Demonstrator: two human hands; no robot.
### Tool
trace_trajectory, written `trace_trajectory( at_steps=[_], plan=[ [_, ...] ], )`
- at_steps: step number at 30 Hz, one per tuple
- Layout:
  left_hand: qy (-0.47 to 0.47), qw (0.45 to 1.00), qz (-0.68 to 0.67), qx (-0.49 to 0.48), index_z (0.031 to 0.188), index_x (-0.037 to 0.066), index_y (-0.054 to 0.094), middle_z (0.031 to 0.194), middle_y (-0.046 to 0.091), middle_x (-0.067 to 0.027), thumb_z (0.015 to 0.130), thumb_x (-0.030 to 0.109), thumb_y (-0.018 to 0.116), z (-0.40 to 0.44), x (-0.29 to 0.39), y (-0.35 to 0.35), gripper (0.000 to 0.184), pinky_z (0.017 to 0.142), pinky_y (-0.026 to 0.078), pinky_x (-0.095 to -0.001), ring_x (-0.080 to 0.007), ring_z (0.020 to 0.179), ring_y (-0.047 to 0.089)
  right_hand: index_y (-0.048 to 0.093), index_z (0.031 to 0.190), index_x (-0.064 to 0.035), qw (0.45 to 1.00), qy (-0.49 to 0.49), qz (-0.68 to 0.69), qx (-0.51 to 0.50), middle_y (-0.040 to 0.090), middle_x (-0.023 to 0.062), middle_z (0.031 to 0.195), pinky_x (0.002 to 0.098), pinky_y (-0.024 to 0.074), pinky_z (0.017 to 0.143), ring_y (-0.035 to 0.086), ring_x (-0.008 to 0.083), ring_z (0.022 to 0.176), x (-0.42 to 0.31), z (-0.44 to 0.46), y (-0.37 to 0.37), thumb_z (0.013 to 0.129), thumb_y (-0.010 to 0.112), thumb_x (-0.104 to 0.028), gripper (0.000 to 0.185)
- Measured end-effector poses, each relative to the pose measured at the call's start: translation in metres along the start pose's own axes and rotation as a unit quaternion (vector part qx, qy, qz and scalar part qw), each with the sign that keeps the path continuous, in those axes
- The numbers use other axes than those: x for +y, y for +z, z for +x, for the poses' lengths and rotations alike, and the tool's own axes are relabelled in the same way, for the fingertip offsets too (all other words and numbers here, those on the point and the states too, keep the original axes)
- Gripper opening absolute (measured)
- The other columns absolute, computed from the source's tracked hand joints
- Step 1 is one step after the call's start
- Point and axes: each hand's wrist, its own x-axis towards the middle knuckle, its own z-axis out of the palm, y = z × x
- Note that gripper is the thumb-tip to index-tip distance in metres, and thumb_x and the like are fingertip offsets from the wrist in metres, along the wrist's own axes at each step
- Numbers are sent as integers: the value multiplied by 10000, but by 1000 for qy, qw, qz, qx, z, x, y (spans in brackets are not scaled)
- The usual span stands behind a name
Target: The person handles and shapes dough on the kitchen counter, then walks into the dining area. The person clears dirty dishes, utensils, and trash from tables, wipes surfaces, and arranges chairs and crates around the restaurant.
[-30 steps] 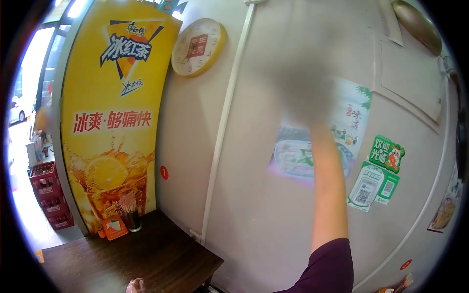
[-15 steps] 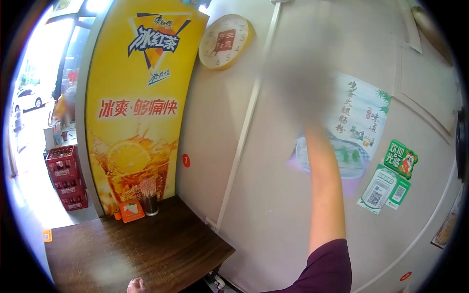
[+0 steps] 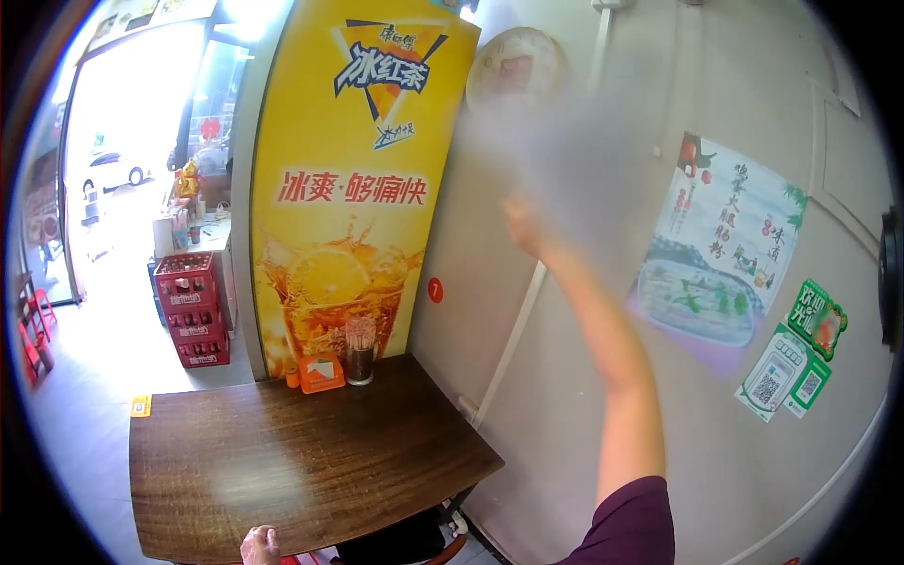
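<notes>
My right hand [image 3: 524,224] is raised in front of the wall, its fingers closed. Above and to the right of it spreads a grey, fluffy-looking smear like a duster [image 3: 589,151], too blurred by motion to make out fully. This duster-like thing passes in front of the wall near the round clock [image 3: 513,71] and partly veils it. Low in view, my left hand [image 3: 261,546] is at the near edge of the dark wooden table [image 3: 311,452]. Its fingers look curled together, with a shiny surface; whatever they hold, if anything, is hidden.
On the table's far end stand an orange tissue box [image 3: 321,374] and a cup of straws [image 3: 360,353]. Behind them rises a yellow drink poster [image 3: 348,226]. A food poster [image 3: 720,254] hangs on the right wall. Red bottle crates [image 3: 193,311] are stacked by the doorway.
My right hand has swept left with the blurred duster-like thing, from the food poster toward the clock. The view has turned left, showing more of the doorway. My left hand stays by the table edge.
</notes>
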Motion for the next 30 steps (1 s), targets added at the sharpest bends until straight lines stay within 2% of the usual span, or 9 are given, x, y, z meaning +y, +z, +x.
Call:
trace_trajectory(
  at_steps=[2, 5, 10, 14, 19, 23, 26, 29, 30],
  plan=[
    [-18, 1000, -16, 2, 1035, 25, 562, 1049, 559, -163, 850, 366, 449, -12, 6, -11, 404, 870, 395, -358, -298, 1006, 508, 557, 801, -69, 997, -36, -11, 60, 542, 87, 916, 371, 436, 692, 500, 234, 927, -1, 4, 11, 672, 542, -107, 135],
    [-23, 999, -44, 5, 1041, 19, 557, 1057, 557, -162, 850, 372, 449, -22, 1, -6, 416, 878, 391, -353, -296, 1010, 508, 558, 790, -75, 999, -32, 4, 24, 537, 71, 885, 369, 438, 682, 503, 230, 905, 8, 6, -14, 668, 547, -106, 126],
    [-54, 997, -44, 23, 882, 33, 591, 895, 570, -207, 848, 374, 457, -33, 32, 16, 368, 732, 410, -444, -351, 848, 536, 555, 779, -75, 999, 44, -16, 11, 526, 66, 882, 369, 433, 666, 500, 230, 896, 54, 0, -56, 683, 530, -107, 105],
    [-19, 995, -98, -21, 1054, 11, 554, 1094, 531, -192, 837, 364, 476, -48, 67, 31, 422, 917, 358, -366, -322, 1063, 466, 556, 771, -77, 995, 101, -20, 10, 524, 70, 888, 373, 426, 674, 501, 229, 891, 105, -39, -58, 704, 501, -112, 93],
    [0, 996, -90, -20, 1038, 7, 561, 1082, 540, -183, 845, 348, 470, -54, 94, 39, 402, 913, 363, -366, -319, 1056, 471, 550, 866, -79, 985, 171, -5, 32, 515, 76, 978, 403, 406, 748, 474, 240, 965, 171, -94, -54, 733, 469, -115, 160],
    [6, 991, -133, 2, 1061, 9, 543, 1103, 527, -178, 840, 326, 487, -53, 100, 27, 391, 904, 372, -365, -311, 1052, 473, 513, 1016, -71, 951, 256, -175, -18, 447, 96, 1168, 446, 361, 863, 417, 263, 1082, 176, -80, -92, 757, 463, -124, 269],
    [-31, 974, -220, 38, 1094, 15, 519, 1100, 521, -178, 828, 285, 507, -71, 97, 14, 379, 900, 374, -373, -309, 1024, 482, 482, 1092, -72, 937, 231, -261, 28, 378, 102, 1253, 466, 310, 924, 392, 271, 1120, 208, -71, -66, 771, 467, -142, 329],
    [106, 974, -161, 124, 1021, 37, 567, 1008, 562, -174, 825, 280, 511, -55, 35, 49, 317, 855, 404, -376, -315, 960, 516, 478, 1109, -79, 926, 255, -274, 36, 415, 95, 1219, 468, 284, 938, 400, 271, 1103, 211, -53, -77, 774, 473, -151, 342],
    [86, 978, -145, 122, 1015, 39, 570, 1000, 564, -174, 825, 281, 511, -60, 36, 42, 313, 851, 407, -376, -316, 955, 518, 473, 1117, -82, 920, 245, -303, 45, 432, 90, 1200, 467, 274, 944, 403, 266, 1100, 213, -49, -80, 774, 473, -149, 349]
  ],
)
